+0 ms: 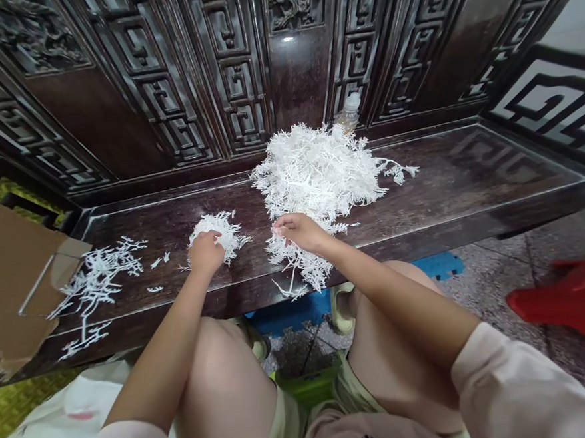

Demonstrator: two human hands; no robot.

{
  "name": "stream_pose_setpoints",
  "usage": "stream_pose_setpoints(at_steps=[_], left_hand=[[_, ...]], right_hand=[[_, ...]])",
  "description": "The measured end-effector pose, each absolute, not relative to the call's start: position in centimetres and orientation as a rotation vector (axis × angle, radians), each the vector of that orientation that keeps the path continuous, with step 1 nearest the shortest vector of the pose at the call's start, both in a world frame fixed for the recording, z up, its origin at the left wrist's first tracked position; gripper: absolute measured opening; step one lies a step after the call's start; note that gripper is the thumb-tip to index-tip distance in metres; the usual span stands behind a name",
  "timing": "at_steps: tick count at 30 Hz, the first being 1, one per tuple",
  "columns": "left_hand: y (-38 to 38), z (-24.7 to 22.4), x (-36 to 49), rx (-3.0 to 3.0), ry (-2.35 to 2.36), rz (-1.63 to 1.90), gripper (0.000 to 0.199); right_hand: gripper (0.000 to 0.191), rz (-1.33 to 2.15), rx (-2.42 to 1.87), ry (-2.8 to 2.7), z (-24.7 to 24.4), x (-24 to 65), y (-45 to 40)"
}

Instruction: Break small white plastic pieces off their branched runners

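Noting light, stiff, brittle-looking white branching sprigs (319, 167) heaped at 12 o'clock on the wooden bench (469, 173); left hand (205, 253) closed over a small clump (229, 231) at 11 o'clock, right hand (297, 232) pinching the heap's near edge, best held by thicker stems.

White branching sprigs (314, 171) heap mid-frame on the dark reddish-brown desk (470, 180), whose back panel (164, 101) is carved in a squared key-fret pattern. At lower right, a red stool (573, 299) stands on speckled grey floor (502, 278), and a blue mat (441, 265) shows beneath the desk's edge. A pale pink sleeve (514, 383) fills the bottom right corner, and brown cardboard (11, 279) lies at far left.
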State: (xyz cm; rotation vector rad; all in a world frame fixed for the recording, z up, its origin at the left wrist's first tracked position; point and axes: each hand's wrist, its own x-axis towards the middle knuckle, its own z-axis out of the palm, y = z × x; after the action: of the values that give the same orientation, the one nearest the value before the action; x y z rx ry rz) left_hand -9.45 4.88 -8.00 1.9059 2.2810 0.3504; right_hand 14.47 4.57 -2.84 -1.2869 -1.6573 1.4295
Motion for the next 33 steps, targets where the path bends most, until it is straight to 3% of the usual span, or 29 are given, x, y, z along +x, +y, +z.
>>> stream_pose_setpoints(at_steps=[4,7,10,14,17,23,33], left_hand=[[5.1,-7.2,-7.7,1.948,2.316,0.300,0.024],[4.9,-6.2,-6.7,1.894,2.296,0.478,0.029],[4.0,-4.7,-4.6,1.768,1.967,0.714,0.040],[2.2,-3.2,-1.0,1.482,1.571,0.640,0.052],[1.4,-3.1,0.4,1.334,1.460,0.667,0.047],[1.1,-2.8,0.0,1.453,1.555,0.858,0.029],[1.1,-1.8,-0.2,1.780,1.625,0.820,0.029]], right_hand=[[0.018,1.432,-1.274,-1.642,-2.8,14.3,4.3],[0.021,1.366,-1.314,-1.686,-2.7,14.4,4.4],[0.023,1.264,-1.335,-1.748,-2.9,14.5,4.5],[0.015,1.188,-1.302,-1.756,-3.7,14.3,4.7],[0.011,1.225,-1.272,-1.720,-3.6,14.2,4.5],[0.021,1.578,-1.179,-1.676,-1.7,14.4,4.1],[0.013,1.651,-1.163,-1.654,-1.5,14.7,4.4]])
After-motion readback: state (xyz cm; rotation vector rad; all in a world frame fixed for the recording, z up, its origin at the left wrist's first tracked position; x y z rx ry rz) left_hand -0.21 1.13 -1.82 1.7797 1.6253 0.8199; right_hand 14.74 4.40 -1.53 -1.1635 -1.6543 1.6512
